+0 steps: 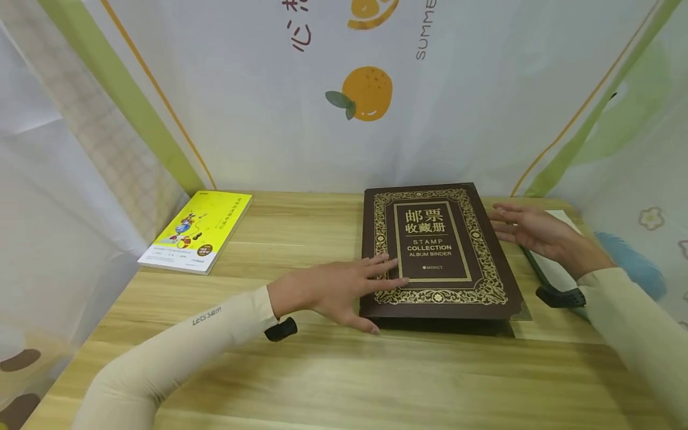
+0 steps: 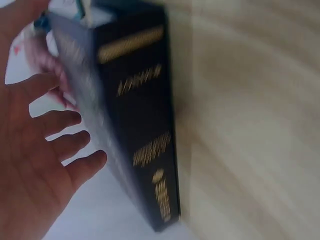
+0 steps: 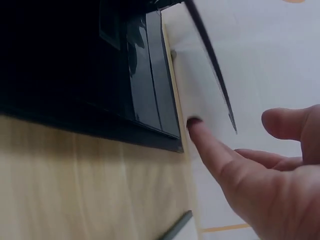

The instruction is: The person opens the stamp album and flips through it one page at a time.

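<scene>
A dark brown stamp album binder (image 1: 435, 239) with gold ornament lies on the table, spine to the left. Its front cover (image 3: 212, 62) is partly raised on the right side, with glossy black pages (image 3: 145, 80) beneath. My left hand (image 1: 341, 289) is at the album's lower left, fingers spread and fairly straight over the cover's edge. The gold-lettered spine (image 2: 142, 115) faces the left wrist camera. Beside the cover's right edge, my right hand (image 1: 537, 233) has its fingers loosely extended and its thumb apart, gripping nothing.
A yellow-covered book (image 1: 201, 230) lies at the table's far left. Partly behind my right forearm is a flat pale item (image 1: 553, 257) with a dark green edge. A printed white curtain (image 1: 457, 119) hangs along the back of the wooden table (image 1: 376, 382).
</scene>
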